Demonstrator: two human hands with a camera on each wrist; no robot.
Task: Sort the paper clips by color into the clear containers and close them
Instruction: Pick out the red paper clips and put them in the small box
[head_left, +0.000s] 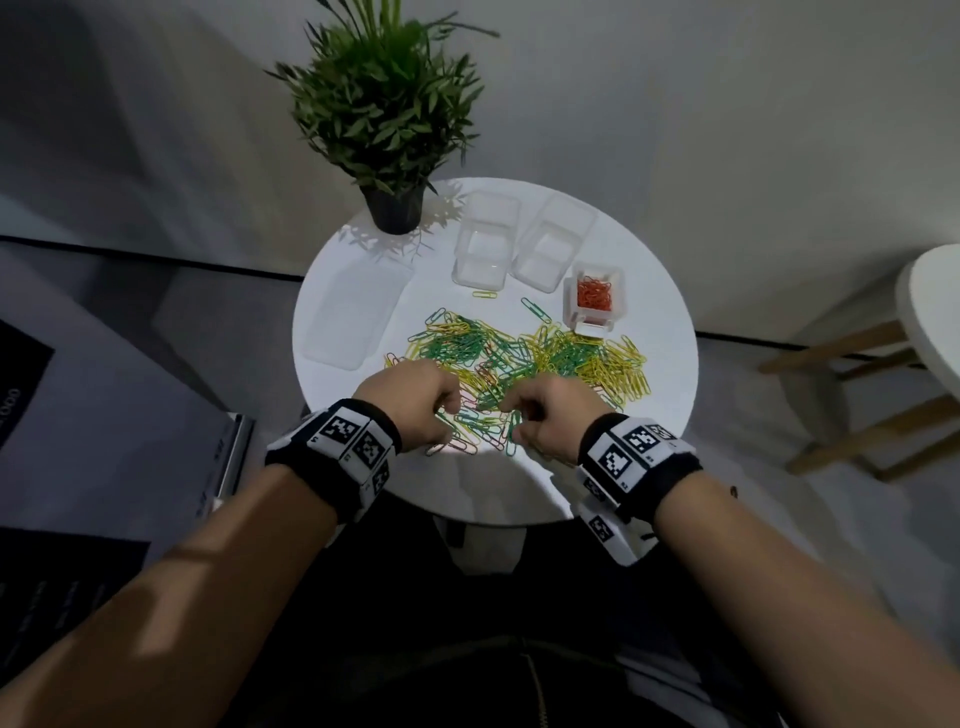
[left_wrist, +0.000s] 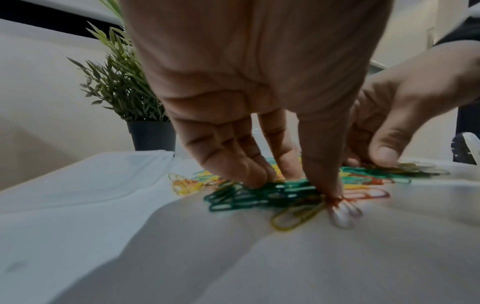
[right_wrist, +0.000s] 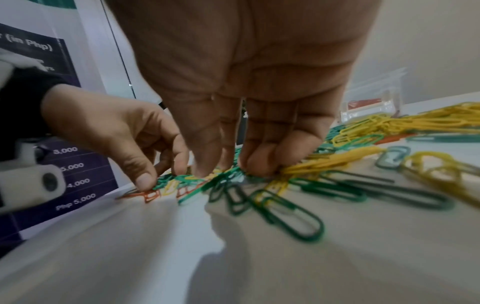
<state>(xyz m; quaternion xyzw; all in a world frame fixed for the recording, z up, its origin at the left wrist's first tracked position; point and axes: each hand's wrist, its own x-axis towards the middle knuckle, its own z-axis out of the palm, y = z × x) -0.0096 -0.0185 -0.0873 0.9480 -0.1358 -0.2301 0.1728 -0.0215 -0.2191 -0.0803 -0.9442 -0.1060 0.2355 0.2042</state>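
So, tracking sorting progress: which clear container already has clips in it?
The small clear plastic container at the right, holding orange clips; the other two stand empty.

I take this for an office or showroom corner, not a home. I sit at a small round white table (head_left: 649, 415) pushed near a plain pale wall (head_left: 727, 104), with a dark baseboard strip (head_left: 156, 254) running along grey floor (head_left: 779, 493). A potted artificial-looking plant (head_left: 384, 114) stands at the table's far left edge. To my left leans a printed display board (right_wrist: 78, 164) listing prices in "Php", figures like 5,000 and 6,000. At the right, a second white tabletop (head_left: 935, 322) on wooden legs (head_left: 857, 415) matches mine.
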